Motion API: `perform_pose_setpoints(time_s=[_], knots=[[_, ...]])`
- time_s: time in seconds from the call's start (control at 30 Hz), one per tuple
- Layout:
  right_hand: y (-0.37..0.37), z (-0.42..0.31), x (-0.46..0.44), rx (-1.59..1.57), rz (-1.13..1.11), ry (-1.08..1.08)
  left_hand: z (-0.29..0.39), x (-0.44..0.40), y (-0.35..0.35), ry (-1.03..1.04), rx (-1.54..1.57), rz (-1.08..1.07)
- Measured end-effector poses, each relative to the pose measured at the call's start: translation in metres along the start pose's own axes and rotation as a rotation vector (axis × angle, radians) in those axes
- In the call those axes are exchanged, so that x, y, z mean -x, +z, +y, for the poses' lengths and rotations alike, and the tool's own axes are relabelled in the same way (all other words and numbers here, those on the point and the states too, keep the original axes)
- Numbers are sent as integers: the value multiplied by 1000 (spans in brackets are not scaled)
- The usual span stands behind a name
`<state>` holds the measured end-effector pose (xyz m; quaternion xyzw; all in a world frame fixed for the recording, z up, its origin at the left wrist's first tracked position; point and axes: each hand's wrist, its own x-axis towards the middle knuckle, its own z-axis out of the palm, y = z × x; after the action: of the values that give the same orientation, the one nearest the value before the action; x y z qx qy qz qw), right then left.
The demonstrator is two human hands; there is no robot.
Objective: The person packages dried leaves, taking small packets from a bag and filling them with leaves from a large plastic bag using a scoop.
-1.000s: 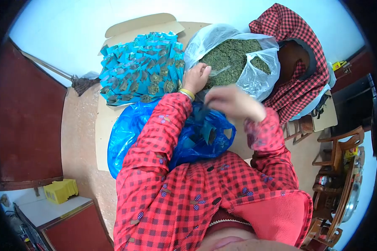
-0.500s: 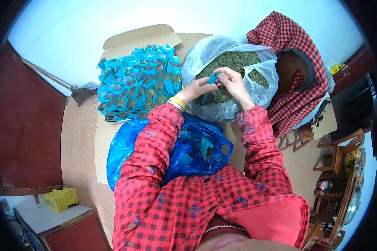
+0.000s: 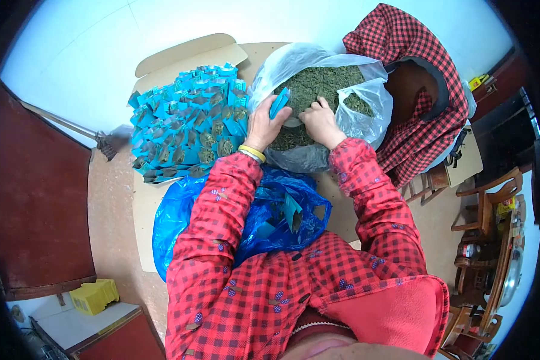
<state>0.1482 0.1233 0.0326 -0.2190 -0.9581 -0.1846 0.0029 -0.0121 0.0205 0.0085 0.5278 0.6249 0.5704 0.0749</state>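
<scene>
A small teal packet (image 3: 279, 103) stands upright in my left hand (image 3: 262, 126), held between thumb and fingers above the left side of a clear plastic bag (image 3: 366, 129). Dried green leaves, like tea, (image 3: 321, 83) fill that bag. My right hand (image 3: 321, 125) is down at the leaves with its fingers curled. Beside its fingertips shows a small pale, round-edged thing (image 3: 292, 122), perhaps a scoop; its kind is unclear. Left of the bag, many filled teal packets (image 3: 186, 120) stand packed together with open tops.
A blue plastic bag (image 3: 186, 201) with some teal packets lies between my forearms and the cardboard (image 3: 143, 231). Red-and-black checked cloth (image 3: 444, 78) sits right of the leaves. Wooden chairs (image 3: 492, 201) stand far right, and a yellow box (image 3: 95, 296) rests on a cabinet lower left.
My hands have moved apart. The left has drawn back leftward with the teal packet, now upright, while the right has let go of it and lowered to the leaves.
</scene>
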Motion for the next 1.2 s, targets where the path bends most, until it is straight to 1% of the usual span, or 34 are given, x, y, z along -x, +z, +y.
perform_pose_setpoints(time_s=[0.07,0.13,0.17,0.2,0.27,0.33,0.43,0.47,0.53,0.57,0.6,0.67,0.7,0.73,0.8,0.87,0.93,1.0,1.1,1.17,1.2], knots=[[3,2,1,-21,-1,9,-9,1,3,18,13,3],[-6,5,3,-174,7,56,-1,1,1,-40,-26,-71],[-12,9,4,-285,-45,104,1,1,1,-52,-54,-69],[-16,11,6,-283,-45,105,2,1,1,-51,-52,-68],[-23,14,11,-458,89,195,5,2,2,-50,-124,-70],[-26,18,10,-506,79,220,6,3,2,-47,-132,-57],[-13,23,1,-725,-134,167,7,3,2,-50,-133,-47],[-4,20,-3,-725,-126,168,6,3,1,-61,-125,-48],[4,7,-19,-592,-159,331,4,4,2,-64,-126,-34],[12,3,-26,-540,-103,337,3,4,3,-77,-123,-23],[15,1,-31,-541,-94,337,6,4,2,-69,-128,-21],[21,-1,-40,-596,13,453,9,5,2,-40,-120,-6],[21,2,-40,-654,81,421,10,5,1,-60,-128,-37],[22,5,-38,-655,86,426,7,5,2,-54,-130,-41],[18,12,-31,-798,210,454,2,6,5,18,-197,29],[7,21,-21,-749,206,474,0,5,6,5,-192,9],[-15,27,-8,-724,317,426,-1,5,6,-11,-190,-13],[-33,35,1,-770,405,377,0,5,6,-8,-213,-7],[-57,38,10,-766,411,374,0,6,7,-15,-244,-14],[-68,35,11,-719,304,347,1,6,7,-17,-241,-31],[-69,34,11,-719,309,349,1,6,6,-24,-242,-42]])
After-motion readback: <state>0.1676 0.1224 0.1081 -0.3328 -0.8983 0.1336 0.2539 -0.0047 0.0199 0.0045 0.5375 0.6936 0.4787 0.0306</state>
